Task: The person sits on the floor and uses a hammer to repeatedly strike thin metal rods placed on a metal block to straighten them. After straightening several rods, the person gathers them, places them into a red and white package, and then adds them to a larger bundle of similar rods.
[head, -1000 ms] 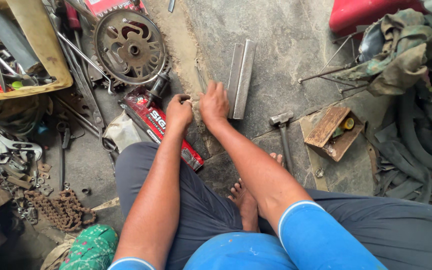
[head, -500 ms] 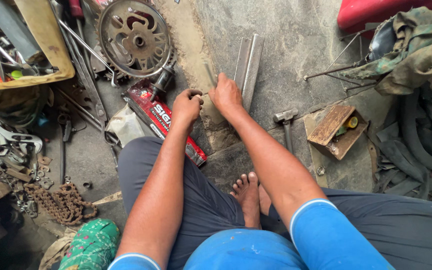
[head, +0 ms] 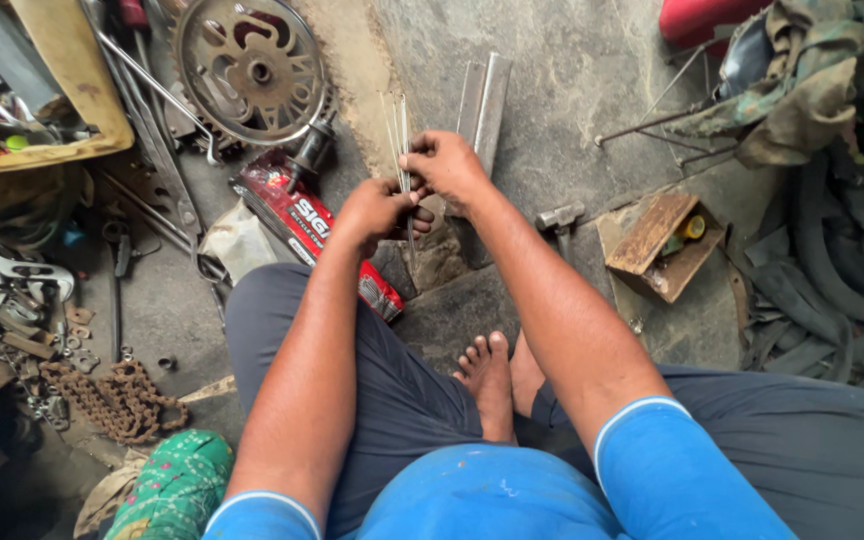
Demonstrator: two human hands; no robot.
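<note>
Spokes (head: 401, 140), thin and grey and gathered in a small bundle, are held upright above the stone floor (head: 592, 70), in front of the seated person's knees. The bundle is gripped low down by the left hand (head: 377, 208), whose fingers are curled tightly around it, and pinched a little higher by the right hand (head: 447, 165), whose fingers are closed together on the same wires. The two hands are pressed against each other, and the upper ends of the spokes are fanned slightly apart above them. Just behind the right hand, a flat metal bar (head: 482, 105) is laid on the floor. To the left of the hands, a red box (head: 302, 215) is seen lying flat, with a large toothed chainwheel (head: 249, 70) beyond it. A small hammer (head: 559, 222) is set on the floor to the right of the right forearm, and an open rusty tin (head: 664, 245) lies just past it. A rusty chain (head: 112, 400) is heaped near the left knee, among loose nuts and spanners. Bare feet (head: 497, 380) are tucked between the legs.
</note>
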